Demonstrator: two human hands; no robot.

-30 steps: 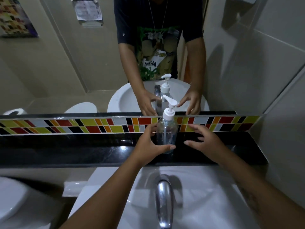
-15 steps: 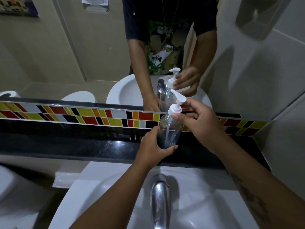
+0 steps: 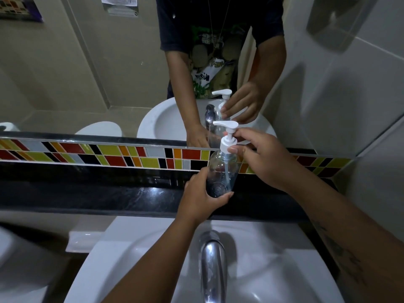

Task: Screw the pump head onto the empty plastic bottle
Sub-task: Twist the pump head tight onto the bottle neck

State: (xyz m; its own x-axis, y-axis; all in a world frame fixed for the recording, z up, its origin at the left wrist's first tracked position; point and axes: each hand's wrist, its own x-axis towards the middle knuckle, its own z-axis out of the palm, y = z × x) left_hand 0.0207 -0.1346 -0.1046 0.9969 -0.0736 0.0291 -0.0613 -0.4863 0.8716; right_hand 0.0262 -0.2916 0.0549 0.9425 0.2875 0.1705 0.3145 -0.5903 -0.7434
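An empty clear plastic bottle (image 3: 223, 169) stands upright on the black ledge (image 3: 109, 193) behind the sink. A white pump head (image 3: 227, 136) sits on its neck, nozzle pointing left, with its thin tube running down inside the bottle. My left hand (image 3: 201, 197) wraps the bottle's lower part from the left. My right hand (image 3: 260, 158) holds the pump's white collar between thumb and fingertips from the right. The mirror above repeats both hands and the bottle.
A chrome tap (image 3: 213, 265) rises from the white sink (image 3: 273, 259) directly below the bottle. A strip of coloured tiles (image 3: 131, 156) runs under the mirror (image 3: 87, 73). A tiled wall (image 3: 376, 182) closes the right side. White fixtures lie at the lower left.
My right hand rose from the ledge to the pump collar and took hold of it. The nozzle has turned from pointing right to pointing left. My left hand kept its hold on the bottle.
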